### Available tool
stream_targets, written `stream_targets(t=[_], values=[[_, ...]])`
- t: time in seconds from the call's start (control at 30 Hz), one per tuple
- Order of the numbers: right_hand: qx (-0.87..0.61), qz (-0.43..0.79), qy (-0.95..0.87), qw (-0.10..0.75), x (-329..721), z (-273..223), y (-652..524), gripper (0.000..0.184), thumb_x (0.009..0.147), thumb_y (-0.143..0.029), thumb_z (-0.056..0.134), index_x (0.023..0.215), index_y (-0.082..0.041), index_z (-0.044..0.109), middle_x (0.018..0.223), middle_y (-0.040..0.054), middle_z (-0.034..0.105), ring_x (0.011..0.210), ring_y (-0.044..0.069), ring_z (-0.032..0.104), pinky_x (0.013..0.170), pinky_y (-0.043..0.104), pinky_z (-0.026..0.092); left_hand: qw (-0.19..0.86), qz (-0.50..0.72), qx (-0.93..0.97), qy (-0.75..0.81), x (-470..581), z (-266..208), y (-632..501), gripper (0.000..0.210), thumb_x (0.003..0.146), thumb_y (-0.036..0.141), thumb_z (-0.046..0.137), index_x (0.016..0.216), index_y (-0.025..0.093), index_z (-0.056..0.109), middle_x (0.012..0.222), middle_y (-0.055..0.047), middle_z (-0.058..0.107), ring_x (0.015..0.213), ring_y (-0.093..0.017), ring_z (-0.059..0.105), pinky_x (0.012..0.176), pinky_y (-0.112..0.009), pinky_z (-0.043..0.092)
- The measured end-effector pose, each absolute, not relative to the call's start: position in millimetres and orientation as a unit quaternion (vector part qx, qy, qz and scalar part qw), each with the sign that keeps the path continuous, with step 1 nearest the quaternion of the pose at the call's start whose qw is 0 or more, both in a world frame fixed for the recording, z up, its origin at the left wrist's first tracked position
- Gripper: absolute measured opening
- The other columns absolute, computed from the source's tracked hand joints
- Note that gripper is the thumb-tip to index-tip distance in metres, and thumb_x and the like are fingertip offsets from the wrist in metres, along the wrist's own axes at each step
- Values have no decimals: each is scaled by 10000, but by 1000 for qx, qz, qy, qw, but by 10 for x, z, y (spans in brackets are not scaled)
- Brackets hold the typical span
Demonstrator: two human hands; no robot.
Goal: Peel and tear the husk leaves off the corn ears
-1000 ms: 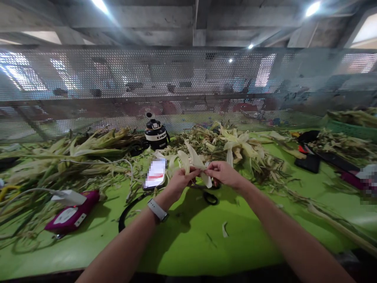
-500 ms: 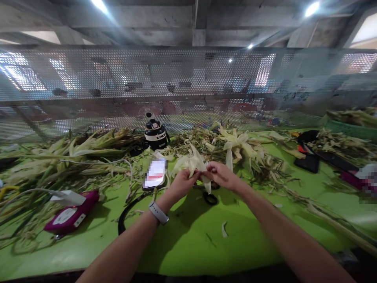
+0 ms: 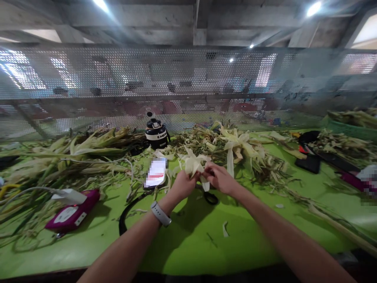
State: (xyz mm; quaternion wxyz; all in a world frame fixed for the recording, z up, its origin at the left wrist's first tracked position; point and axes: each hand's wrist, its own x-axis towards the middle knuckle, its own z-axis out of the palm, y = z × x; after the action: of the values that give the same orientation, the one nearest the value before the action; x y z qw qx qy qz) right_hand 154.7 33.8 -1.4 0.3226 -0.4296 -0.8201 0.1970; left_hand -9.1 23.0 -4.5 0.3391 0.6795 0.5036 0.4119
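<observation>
A bundle of pale corn husks [image 3: 193, 163] is pinched in my left hand [image 3: 185, 184], its strips spreading upward and one hanging below the fingers. My right hand [image 3: 217, 177] is closed at the right side of the bundle, its fingertips together on the base of the husks. What exactly lies between the right fingertips is partly hidden. Under the hands, on the green table [image 3: 194, 243], lies a black ring [image 3: 211, 198]. A phone [image 3: 156, 173] with a lit screen lies left of the husks.
Heaps of husks lie at the left [image 3: 97, 147] and beyond my hands [image 3: 244, 147]. A black bottle [image 3: 156, 133] stands at the back before a perforated metal screen [image 3: 182, 86]. A magenta box [image 3: 72, 214] with a cable is at left; a green basket [image 3: 350, 125] at far right.
The husk strips have shifted and fanned outward. My right hand has turned slightly, its fingers lower and closer to the bundle's base. The left hand keeps its hold.
</observation>
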Motion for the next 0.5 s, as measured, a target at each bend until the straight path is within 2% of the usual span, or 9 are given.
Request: stream_targets(t=[0.2, 0.3, 0.4, 0.5], values=[[-470, 150, -831, 259, 1487, -13, 298, 82, 816, -149, 473, 756, -188, 512, 686, 9, 564, 613, 137, 503, 586, 236, 338, 313, 413, 675, 525, -75, -85, 241, 181, 754, 269, 552, 609, 177, 608, 486, 8, 524, 560, -160, 506, 576, -252, 397], [-495, 163, -812, 263, 1471, -4, 295, 39, 829, -186, 493, 808, -184, 526, 681, 11, 587, 604, 139, 526, 584, 233, 355, 295, 416, 681, 526, -66, -100, 240, 175, 774, 261, 528, 655, 173, 622, 545, -9, 564, 576, -162, 523, 589, -255, 402], [-513, 186, -793, 270, 1478, 1, 319, 83, 841, -244, 518, 892, -183, 542, 645, -3, 596, 563, 139, 528, 565, 233, 375, 289, 414, 691, 518, -62, -100, 233, 178, 787, 263, 504, 704, 171, 633, 613, -29, 607, 604, -168, 544, 609, -261, 407], [-482, 143, -821, 271, 1471, -2, 329, 109, 866, -215, 482, 798, -184, 561, 704, 29, 628, 637, 151, 567, 633, 244, 405, 302, 416, 703, 491, -68, -99, 236, 164, 775, 269, 513, 737, 171, 639, 692, -46, 649, 655, -175, 562, 637, -260, 416]])
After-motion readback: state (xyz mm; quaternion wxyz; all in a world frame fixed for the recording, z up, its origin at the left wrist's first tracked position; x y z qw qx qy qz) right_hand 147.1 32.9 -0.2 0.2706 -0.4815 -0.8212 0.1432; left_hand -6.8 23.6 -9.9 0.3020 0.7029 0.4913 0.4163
